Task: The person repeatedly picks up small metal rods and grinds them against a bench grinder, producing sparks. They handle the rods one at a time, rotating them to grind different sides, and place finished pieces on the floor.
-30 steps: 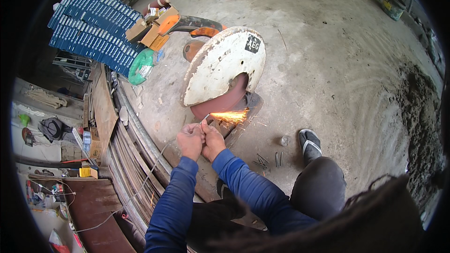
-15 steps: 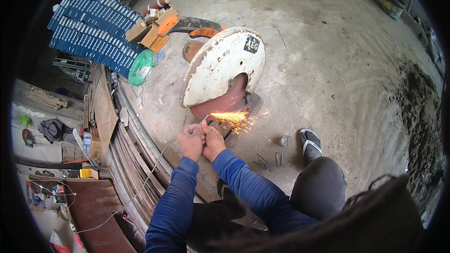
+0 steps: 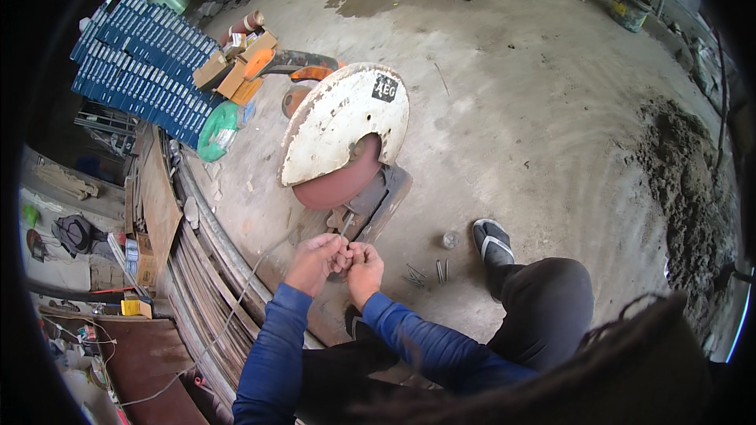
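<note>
My left hand [image 3: 312, 264] and my right hand [image 3: 365, 272] are together, fingertips closed around a thin metal rod [image 3: 347, 223]. Its far end sticks up from between my fingers, just short of the reddish-brown abrasive disc [image 3: 340, 186]. That disc belongs to a cut-off saw with a worn white guard [image 3: 331, 122] and an orange and black handle [image 3: 303, 67]. No sparks show at the disc now. Right of my hands, several short metal rods [image 3: 415, 275] lie on the floor, near a small clear round container [image 3: 450, 240].
Long pipes and bars [image 3: 209, 287] run along my left. Beyond them are a stack of blue boxes [image 3: 142, 67], open cartons [image 3: 235, 75] and a green coil [image 3: 214, 134]. My sandalled foot [image 3: 494, 242] rests on the right. A dark dirt pile [image 3: 677, 189] lies farther right.
Both hands have drawn back from the disc with the rod, and the spray of sparks is gone. The view has shifted, so the saw and floor appear farther left.
</note>
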### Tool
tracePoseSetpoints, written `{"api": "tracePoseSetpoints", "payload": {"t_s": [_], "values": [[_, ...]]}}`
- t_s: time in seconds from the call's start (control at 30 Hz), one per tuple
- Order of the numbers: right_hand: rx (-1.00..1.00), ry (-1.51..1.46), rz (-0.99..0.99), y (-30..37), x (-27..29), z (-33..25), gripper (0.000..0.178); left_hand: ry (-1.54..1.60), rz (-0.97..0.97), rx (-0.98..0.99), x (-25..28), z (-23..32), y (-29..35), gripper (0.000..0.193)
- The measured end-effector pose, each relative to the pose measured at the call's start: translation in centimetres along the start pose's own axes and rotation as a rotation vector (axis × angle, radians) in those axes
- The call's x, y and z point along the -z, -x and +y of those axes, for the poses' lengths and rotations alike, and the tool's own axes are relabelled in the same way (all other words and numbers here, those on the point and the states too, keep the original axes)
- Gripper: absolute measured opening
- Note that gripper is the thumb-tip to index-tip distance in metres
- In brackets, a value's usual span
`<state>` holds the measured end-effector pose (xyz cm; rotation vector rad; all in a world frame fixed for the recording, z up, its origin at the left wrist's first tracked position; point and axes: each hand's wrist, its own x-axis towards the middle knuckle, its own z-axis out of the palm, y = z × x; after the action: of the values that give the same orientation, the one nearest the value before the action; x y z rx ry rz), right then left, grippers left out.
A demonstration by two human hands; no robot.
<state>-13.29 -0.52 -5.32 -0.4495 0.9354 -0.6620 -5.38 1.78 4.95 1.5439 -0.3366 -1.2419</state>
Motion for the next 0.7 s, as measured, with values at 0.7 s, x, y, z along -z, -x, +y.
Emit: {"api": "tracePoseSetpoints", "payload": {"t_s": [0.7], "values": [[0.248,0.140,0.103,-4.5,10.5,-6.8,0.027,-0.479,0.061,-0.056,-6.8,-1.2,0.4,0.043]]}}
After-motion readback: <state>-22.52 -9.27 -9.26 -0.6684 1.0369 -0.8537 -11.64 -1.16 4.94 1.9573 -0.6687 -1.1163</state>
